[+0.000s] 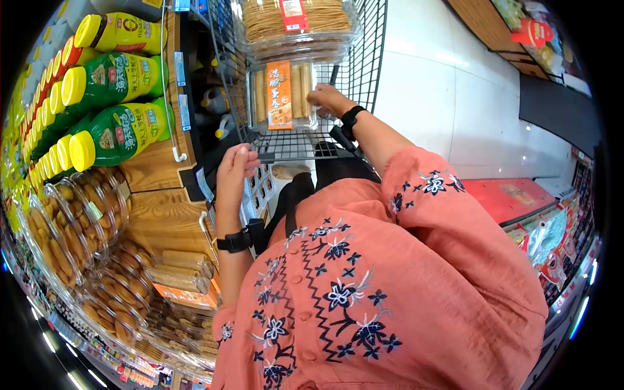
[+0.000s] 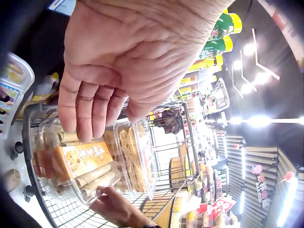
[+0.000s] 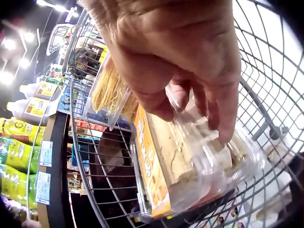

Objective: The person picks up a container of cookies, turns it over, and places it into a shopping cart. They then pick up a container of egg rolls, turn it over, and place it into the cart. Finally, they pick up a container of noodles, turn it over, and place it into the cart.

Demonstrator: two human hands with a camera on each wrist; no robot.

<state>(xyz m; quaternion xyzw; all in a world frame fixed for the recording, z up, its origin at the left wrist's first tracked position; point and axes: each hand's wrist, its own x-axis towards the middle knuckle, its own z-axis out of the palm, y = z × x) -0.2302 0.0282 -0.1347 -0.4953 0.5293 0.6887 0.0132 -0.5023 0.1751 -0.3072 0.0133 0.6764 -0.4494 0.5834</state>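
Note:
In the head view a clear plastic box of rolled pastries with an orange label (image 1: 279, 97) lies in the wire cart (image 1: 367, 65). My right hand (image 1: 333, 102) pinches the box's right edge; the right wrist view shows the thumb and fingers of this hand (image 3: 180, 61) on the clear plastic rim. Beyond that box are stacked clear boxes of thin brown sticks (image 1: 296, 23). My left hand (image 1: 233, 172) is at the cart's near left corner, its fingers extended and loosely bent, holding nothing. In the left wrist view its palm (image 2: 128, 57) hangs above the labelled box (image 2: 85, 159).
Left of the cart, a wooden shelf (image 1: 156, 166) bears green bottles with yellow caps (image 1: 120, 133). Nearer, clear boxes of baked goods (image 1: 78, 221) and another orange-labelled box (image 1: 185, 296) are stacked. A red box-like surface (image 1: 510, 198) stands at the right, past the pale floor (image 1: 422, 84).

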